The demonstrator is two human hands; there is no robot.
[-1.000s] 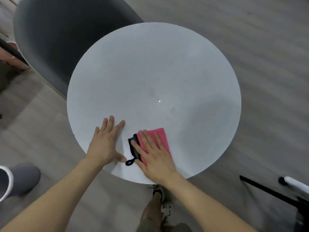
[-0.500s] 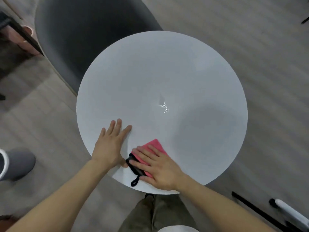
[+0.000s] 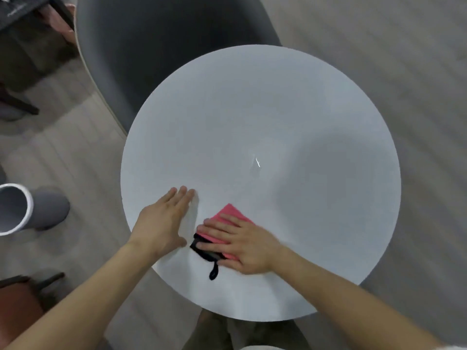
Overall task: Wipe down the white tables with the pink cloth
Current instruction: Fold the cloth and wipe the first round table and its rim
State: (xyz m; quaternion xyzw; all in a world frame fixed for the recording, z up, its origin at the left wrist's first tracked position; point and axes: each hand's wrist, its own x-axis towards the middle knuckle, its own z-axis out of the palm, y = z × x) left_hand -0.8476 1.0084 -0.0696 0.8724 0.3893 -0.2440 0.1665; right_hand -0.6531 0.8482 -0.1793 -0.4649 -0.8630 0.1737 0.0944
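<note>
A round white table (image 3: pixel 265 117) fills the middle of the view. A folded pink cloth (image 3: pixel 228 213) with a black edge and a black hanging loop lies on the table's near left part. My right hand (image 3: pixel 242 242) presses flat on the cloth with straight fingers pointing left, covering most of it. Just to its left, my left hand (image 3: pixel 164 218) lies flat on the bare tabletop with fingers straight and together. A small bright glint marks the table's centre.
A dark grey chair (image 3: pixel 156 54) stands against the table's far left side. A grey boot with a white cuff (image 3: pixel 27 209) is on the wooden floor at the left. Dark furniture legs show at the top left, and a brown object sits at the bottom left.
My right hand has turned the cloth so the fingers point left, sliding it slightly toward the table's near edge. My left hand stays flat beside it. The camera has moved closer.
</note>
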